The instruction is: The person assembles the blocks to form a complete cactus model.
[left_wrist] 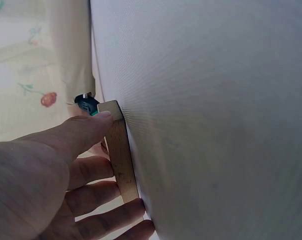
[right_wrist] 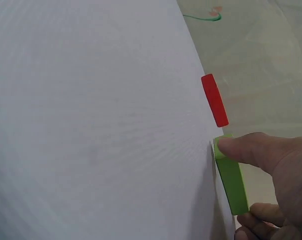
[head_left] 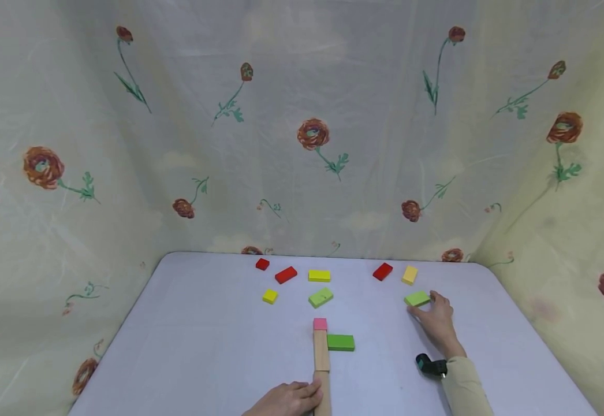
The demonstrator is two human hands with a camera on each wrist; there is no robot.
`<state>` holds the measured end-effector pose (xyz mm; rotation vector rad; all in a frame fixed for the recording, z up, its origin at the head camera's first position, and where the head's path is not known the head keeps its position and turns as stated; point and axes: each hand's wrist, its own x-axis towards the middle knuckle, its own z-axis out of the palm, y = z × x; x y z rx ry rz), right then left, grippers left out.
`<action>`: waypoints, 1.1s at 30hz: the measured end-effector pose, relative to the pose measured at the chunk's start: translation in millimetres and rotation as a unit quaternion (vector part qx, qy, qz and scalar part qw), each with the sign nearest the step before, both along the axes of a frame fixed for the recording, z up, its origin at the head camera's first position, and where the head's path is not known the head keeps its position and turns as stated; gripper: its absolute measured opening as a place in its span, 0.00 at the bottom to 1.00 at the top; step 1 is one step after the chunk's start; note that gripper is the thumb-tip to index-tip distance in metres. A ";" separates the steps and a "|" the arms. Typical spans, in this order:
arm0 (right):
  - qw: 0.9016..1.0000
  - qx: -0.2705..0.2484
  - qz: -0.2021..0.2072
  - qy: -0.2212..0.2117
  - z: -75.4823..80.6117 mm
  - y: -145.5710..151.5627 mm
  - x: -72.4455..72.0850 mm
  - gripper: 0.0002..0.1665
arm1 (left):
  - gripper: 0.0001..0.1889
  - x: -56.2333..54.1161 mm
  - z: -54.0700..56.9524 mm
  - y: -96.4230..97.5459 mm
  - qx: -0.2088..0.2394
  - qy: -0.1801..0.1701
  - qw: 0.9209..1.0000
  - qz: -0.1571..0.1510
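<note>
In the head view my left hand (head_left: 285,400) is at the near end of a row of plain wooden blocks, holding the nearest wooden block (head_left: 323,398). The left wrist view shows my thumb on that block's end and the fingers along its side. A second wooden block (head_left: 321,351) continues the row, with a pink block (head_left: 320,324) at its far end. A green block (head_left: 340,342) lies against the row's right side. Further right, my right hand (head_left: 439,325) pinches a light green block (head_left: 416,299) between thumb and fingers, one at each end.
Toward the back of the white table (head_left: 203,323) lie red blocks (head_left: 286,275), yellow blocks (head_left: 319,276), another light green block (head_left: 321,297) and a pale orange block (head_left: 409,275). A flowered cloth (head_left: 364,173) hangs behind the table and at both sides.
</note>
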<state>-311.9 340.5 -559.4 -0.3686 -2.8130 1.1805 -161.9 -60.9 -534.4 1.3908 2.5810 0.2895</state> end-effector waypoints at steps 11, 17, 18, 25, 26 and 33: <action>1.000 0.001 -0.019 0.008 -0.8 -0.3 0.2 0.43 | 0.32 0.8 1.4 0.5 0.012 0.008 1.000 -0.005; 1.000 -0.011 -0.023 -0.016 0.9 -2.6 0.6 0.44 | 0.32 0.7 2.3 0.8 0.006 0.009 1.000 -0.004; 0.999 -0.015 -0.021 -0.020 1.5 -3.0 0.4 0.45 | 0.32 0.9 2.3 0.8 0.007 0.010 1.000 -0.004; 0.999 -0.009 0.006 -0.033 6.8 -9.1 0.4 0.44 | 0.32 1.1 2.4 0.4 0.003 0.009 1.000 -0.004; 0.999 -0.005 0.012 -0.032 7.5 -10.1 0.6 0.44 | 0.32 1.0 2.5 0.4 0.003 0.008 1.000 -0.003; 0.998 0.015 0.057 -0.039 10.4 -21.2 1.2 0.45 | 0.33 1.1 1.9 0.6 -0.001 0.002 1.000 0.003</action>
